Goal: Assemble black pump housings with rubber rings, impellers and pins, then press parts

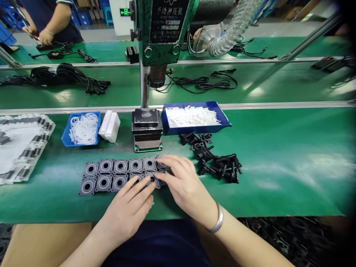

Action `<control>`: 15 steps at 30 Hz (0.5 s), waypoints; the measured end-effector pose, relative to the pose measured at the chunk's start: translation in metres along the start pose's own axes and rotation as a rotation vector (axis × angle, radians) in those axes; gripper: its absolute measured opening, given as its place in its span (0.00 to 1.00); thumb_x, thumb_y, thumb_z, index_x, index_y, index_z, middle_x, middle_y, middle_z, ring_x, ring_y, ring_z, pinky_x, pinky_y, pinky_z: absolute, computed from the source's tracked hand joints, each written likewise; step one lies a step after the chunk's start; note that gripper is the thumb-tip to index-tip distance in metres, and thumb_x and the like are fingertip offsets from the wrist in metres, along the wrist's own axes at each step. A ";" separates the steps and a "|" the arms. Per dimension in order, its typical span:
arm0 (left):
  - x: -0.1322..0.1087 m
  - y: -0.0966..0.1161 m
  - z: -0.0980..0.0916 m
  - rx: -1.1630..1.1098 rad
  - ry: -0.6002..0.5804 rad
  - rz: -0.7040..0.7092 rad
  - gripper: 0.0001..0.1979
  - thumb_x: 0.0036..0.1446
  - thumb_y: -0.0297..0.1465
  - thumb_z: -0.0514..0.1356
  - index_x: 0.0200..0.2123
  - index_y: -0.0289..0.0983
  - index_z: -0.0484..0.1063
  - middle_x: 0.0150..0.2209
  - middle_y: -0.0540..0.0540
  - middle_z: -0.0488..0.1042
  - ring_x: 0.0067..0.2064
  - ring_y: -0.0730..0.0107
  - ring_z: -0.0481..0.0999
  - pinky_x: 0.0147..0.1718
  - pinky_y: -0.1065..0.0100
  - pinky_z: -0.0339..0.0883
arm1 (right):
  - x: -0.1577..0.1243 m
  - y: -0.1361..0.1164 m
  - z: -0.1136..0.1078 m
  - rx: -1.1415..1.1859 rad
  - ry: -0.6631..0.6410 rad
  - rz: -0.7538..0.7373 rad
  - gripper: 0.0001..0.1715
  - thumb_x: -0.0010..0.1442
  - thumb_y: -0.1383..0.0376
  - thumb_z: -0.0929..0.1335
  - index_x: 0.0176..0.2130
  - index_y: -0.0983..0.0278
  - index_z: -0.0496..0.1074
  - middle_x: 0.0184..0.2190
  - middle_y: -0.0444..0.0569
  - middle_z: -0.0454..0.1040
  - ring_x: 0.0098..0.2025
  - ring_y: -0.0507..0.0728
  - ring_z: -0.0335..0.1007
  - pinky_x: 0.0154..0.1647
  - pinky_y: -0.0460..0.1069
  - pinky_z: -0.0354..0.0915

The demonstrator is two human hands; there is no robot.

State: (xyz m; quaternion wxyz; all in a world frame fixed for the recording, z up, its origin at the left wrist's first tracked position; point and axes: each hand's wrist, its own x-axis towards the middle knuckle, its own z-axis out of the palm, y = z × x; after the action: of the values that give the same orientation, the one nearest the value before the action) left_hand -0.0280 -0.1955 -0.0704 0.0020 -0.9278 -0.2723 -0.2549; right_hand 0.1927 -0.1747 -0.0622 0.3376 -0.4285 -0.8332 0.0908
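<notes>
Two rows of square black plastic plates [120,166], each with a round hole and a pale ring, lie side by side on the green bench. My left hand [130,209] rests over the lower row near its right part, palm down and fingers stretched out. Over the right end of both rows is my right hand [185,181], its fingers extended and touching the plates there. Both hands hide some of the plates beneath them. A metal bangle [218,218] circles my right wrist.
A green hand punch [164,40] stands over a black metal die block [147,128]. Nearby are a blue tray of white rings [65,138], white boxes [111,126], a blue bin of white strips [183,130] and black plastic fittings [219,163]. Opposite, a person's hands [45,37] work.
</notes>
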 end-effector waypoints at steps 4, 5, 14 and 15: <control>-0.001 0.001 -0.011 -0.110 0.154 -0.220 0.14 0.64 0.19 0.52 0.44 0.33 0.75 0.42 0.40 0.81 0.45 0.67 0.80 0.48 0.66 0.74 | 0.008 -0.007 -0.016 0.193 -0.006 0.076 0.11 0.64 0.70 0.67 0.47 0.63 0.72 0.54 0.57 0.69 0.59 0.62 0.64 0.58 0.60 0.62; 0.000 0.002 -0.013 -0.138 0.181 -0.275 0.13 0.63 0.19 0.53 0.45 0.34 0.75 0.40 0.42 0.81 0.42 0.69 0.80 0.45 0.69 0.75 | 0.009 -0.010 -0.017 0.263 -0.048 0.080 0.09 0.63 0.66 0.69 0.46 0.62 0.72 0.54 0.56 0.69 0.59 0.61 0.64 0.58 0.60 0.62; 0.008 0.007 -0.015 -0.259 0.190 -0.393 0.11 0.64 0.23 0.56 0.44 0.37 0.76 0.35 0.48 0.83 0.36 0.72 0.83 0.38 0.75 0.77 | 0.002 -0.015 -0.011 0.580 -0.105 0.202 0.03 0.63 0.67 0.70 0.35 0.61 0.73 0.52 0.51 0.70 0.57 0.56 0.67 0.57 0.52 0.65; 0.006 0.006 -0.015 -0.272 0.182 -0.393 0.11 0.64 0.23 0.55 0.44 0.37 0.76 0.35 0.48 0.83 0.37 0.72 0.83 0.38 0.76 0.77 | 0.002 -0.012 -0.014 0.576 -0.087 0.218 0.03 0.63 0.68 0.70 0.35 0.61 0.73 0.51 0.51 0.71 0.56 0.56 0.67 0.56 0.52 0.65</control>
State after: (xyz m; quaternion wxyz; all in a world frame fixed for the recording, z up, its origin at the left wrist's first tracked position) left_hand -0.0271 -0.2000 -0.0538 -0.1477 -0.8220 -0.4095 -0.3673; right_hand 0.1929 -0.1827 -0.0456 0.3976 -0.3976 -0.7360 0.3770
